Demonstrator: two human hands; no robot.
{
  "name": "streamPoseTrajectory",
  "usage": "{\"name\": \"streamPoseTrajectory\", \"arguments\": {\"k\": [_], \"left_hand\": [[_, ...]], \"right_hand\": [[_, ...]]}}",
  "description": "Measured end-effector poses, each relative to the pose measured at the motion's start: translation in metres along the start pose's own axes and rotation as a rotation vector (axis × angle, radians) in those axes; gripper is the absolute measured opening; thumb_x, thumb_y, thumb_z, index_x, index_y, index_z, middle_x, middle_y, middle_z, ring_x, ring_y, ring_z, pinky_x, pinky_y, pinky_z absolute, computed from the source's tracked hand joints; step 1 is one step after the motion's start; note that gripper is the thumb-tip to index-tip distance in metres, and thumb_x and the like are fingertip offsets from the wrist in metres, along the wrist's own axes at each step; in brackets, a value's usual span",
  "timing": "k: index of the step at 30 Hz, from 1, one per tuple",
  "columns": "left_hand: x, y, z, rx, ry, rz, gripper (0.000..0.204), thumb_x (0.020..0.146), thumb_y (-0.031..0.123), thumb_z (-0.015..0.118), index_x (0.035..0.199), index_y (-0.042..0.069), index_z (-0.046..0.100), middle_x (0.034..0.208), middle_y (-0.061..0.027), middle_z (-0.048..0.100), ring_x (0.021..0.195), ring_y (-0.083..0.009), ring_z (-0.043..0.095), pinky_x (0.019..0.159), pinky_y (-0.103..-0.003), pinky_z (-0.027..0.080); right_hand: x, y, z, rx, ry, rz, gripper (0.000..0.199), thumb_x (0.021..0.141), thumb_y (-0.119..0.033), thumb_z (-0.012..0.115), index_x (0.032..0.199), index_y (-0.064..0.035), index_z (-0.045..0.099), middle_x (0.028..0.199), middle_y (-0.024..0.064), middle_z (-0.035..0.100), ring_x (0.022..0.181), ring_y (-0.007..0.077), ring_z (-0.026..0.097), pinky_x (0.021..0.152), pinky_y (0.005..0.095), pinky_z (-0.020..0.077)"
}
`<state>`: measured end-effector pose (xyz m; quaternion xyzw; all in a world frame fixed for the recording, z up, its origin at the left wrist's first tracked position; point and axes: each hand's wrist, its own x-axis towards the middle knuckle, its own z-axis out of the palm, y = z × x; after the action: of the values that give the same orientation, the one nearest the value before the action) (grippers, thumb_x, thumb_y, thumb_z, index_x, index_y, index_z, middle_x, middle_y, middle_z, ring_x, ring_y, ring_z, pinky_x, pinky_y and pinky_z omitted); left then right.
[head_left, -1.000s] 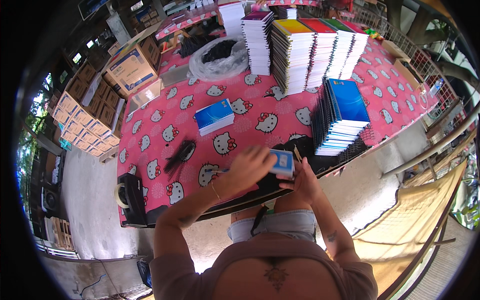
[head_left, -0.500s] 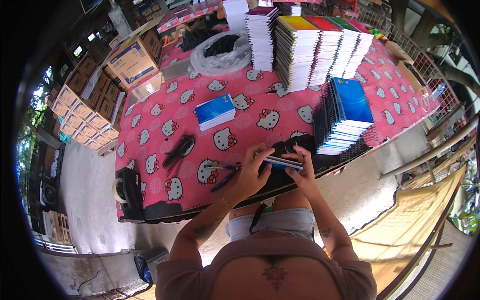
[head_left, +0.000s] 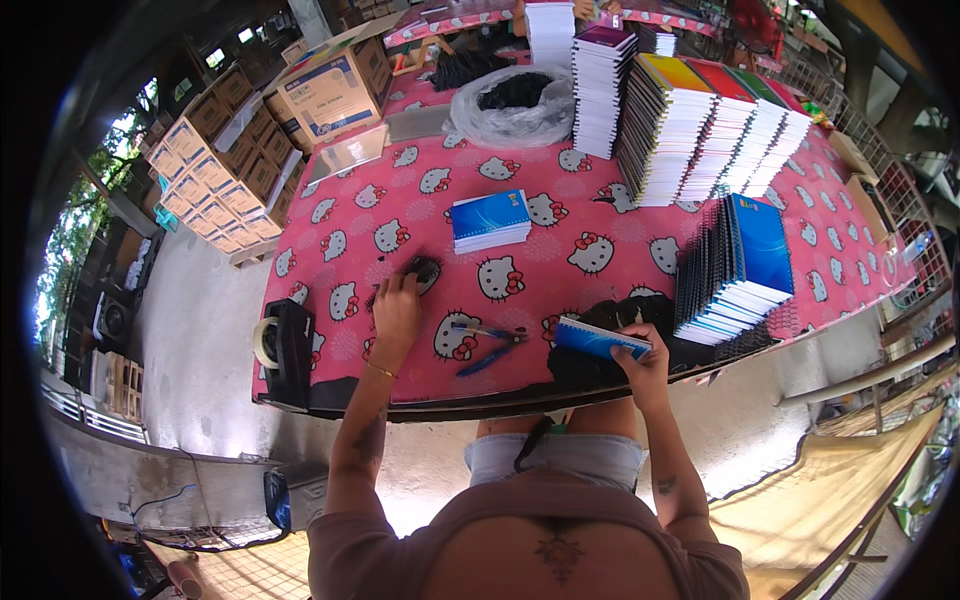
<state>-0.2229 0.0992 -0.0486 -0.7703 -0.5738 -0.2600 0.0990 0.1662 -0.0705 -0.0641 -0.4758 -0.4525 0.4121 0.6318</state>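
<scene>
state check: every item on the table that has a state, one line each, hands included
left hand: stretched out, fingers on a black coil bundle
right hand: gripping a blue spiral notebook, closed, near the table edge
blue pliers: lying loose on the cloth, untouched
blue notebook stack: flat, closed
leaning notebook pile: tilted, spines left
tape dispenser: upright at the table corner
clear bag: open, black coils inside

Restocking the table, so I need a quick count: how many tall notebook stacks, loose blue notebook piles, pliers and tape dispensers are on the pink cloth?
Tall notebook stacks: 6
Blue notebook piles: 2
Pliers: 1
Tape dispenser: 1
Total: 10
</scene>
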Motion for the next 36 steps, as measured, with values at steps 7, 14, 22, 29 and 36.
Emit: {"name": "streamPoseTrajectory", "arguments": {"k": [7, 14, 22, 29, 36], "left_hand": [[0.001, 0.076, -0.026, -0.280, 0.256, 0.095, 0.024, 0.094, 0.006, 0.063, 0.116, 0.000, 0.057, 0.092, -0.0193, 0.063, 0.083, -0.0393, 0.066, 0.066, -0.047, 0.053], [-0.048, 0.196, -0.037, -1.233, -0.327, -0.112, 0.019, 0.107, 0.015, 0.049, 0.116, -0.001, 0.053, 0.098, -0.0152, 0.066, 0.078, -0.0163, 0.058, 0.071, -0.030, 0.047], [-0.010, 0.170, -0.053, -0.852, -0.090, 0.192, 0.021, 0.099, 0.013, 0.063, 0.114, -0.001, 0.063, 0.090, -0.0125, 0.068, 0.066, -0.0192, 0.065, 0.058, -0.033, 0.051], [-0.018, 0.165, -0.036, -0.848, -0.095, 0.193, 0.015, 0.092, 0.014, 0.072, 0.100, 0.001, 0.070, 0.082, -0.0096, 0.066, 0.062, -0.0225, 0.063, 0.054, -0.033, 0.049], [-0.014, 0.159, -0.023, -0.779, -0.288, 0.107, 0.014, 0.093, 0.011, 0.070, 0.103, 0.003, 0.071, 0.083, -0.0112, 0.069, 0.067, -0.0182, 0.066, 0.057, -0.030, 0.050]], "right_hand": [[0.000, -0.005, 0.007, -0.086, -0.060, 0.021, 0.030, 0.088, 0.006, 0.068, 0.116, -0.0028, 0.065, 0.106, 0.0049, 0.069, 0.097, 0.0108, 0.062, 0.087, 0.0252, 0.0479], [0.002, -0.013, 0.009, -0.044, -0.143, 0.049, 0.022, 0.092, 0.000, 0.068, 0.114, 0.0011, 0.069, 0.110, 0.0056, 0.070, 0.102, 0.0119, 0.062, 0.092, 0.0260, 0.0468], [0.003, -0.011, 0.006, -0.122, -0.178, 0.009, 0.027, 0.096, -0.005, 0.066, 0.122, 0.0020, 0.067, 0.114, 0.0071, 0.071, 0.106, 0.0129, 0.063, 0.096, 0.0277, 0.0472], [0.004, -0.011, 0.006, -0.130, -0.191, -0.004, 0.025, 0.097, -0.005, 0.065, 0.121, 0.0011, 0.068, 0.114, 0.0074, 0.071, 0.106, 0.0125, 0.062, 0.095, 0.0278, 0.0472], [0.004, -0.012, 0.004, -0.146, -0.213, -0.038, 0.025, 0.097, -0.003, 0.064, 0.121, 0.0021, 0.067, 0.112, 0.0084, 0.071, 0.104, 0.0128, 0.063, 0.094, 0.0274, 0.0473]]}}
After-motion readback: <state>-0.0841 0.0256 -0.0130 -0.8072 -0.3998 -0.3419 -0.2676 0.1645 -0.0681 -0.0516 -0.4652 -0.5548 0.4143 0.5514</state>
